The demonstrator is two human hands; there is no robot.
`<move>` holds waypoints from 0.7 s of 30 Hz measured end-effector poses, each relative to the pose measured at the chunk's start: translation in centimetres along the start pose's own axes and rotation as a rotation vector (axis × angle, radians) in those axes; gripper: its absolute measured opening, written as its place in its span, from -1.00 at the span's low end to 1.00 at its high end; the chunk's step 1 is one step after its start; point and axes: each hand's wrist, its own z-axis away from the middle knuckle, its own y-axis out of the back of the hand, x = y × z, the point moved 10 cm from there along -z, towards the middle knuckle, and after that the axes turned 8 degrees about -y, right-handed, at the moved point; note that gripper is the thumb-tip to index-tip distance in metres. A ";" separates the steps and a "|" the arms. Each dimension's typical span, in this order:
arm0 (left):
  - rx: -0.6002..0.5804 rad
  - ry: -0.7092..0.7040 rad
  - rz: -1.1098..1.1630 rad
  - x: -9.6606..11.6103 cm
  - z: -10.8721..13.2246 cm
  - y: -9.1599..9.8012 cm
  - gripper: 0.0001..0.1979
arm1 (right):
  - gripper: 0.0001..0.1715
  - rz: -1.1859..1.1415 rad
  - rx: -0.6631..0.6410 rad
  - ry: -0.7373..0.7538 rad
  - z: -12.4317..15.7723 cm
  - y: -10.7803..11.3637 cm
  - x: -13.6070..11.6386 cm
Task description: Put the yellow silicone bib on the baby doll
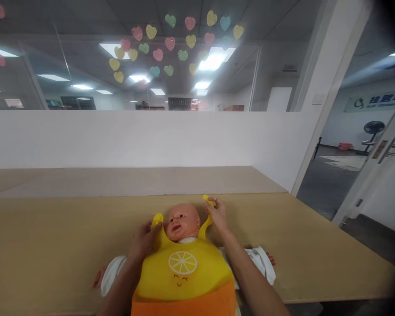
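Note:
A baby doll (pixel 182 224) in white clothes lies on its back on a wooden table (pixel 52 245), head pointing away from me. A yellow and orange silicone bib (pixel 184 272) with a lemon face covers its chest. My left hand (pixel 146 241) is closed on the bib's left neck strap (pixel 157 219) beside the doll's head. My right hand (pixel 217 213) pinches the right neck strap (pixel 207 201) and lifts its end up next to the doll's head.
A low white partition (pixel 134 136) with glass above it runs behind the table, and paper hearts (pixel 171 44) are stuck on the glass. At the right, an open glass door (pixel 378 162) leads to a corridor with a standing fan (pixel 373 129).

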 end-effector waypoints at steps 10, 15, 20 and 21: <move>-0.210 -0.269 -0.265 11.2 4.0 -2.5 -0.62 | -0.44 0.187 -0.566 0.061 9.0 -5.8 -10.0; -0.330 -0.376 -0.446 14.3 5.9 -5.2 -0.65 | -0.88 0.588 -0.690 0.339 12.8 -9.6 -13.0; -0.362 -0.415 -0.526 15.2 6.9 -6.0 -0.67 | -0.86 0.686 -0.765 0.361 13.5 -10.5 -13.3; -0.365 -0.406 -0.537 15.1 7.0 -6.0 -0.68 | -0.86 0.692 -0.783 0.365 13.7 -10.6 -13.4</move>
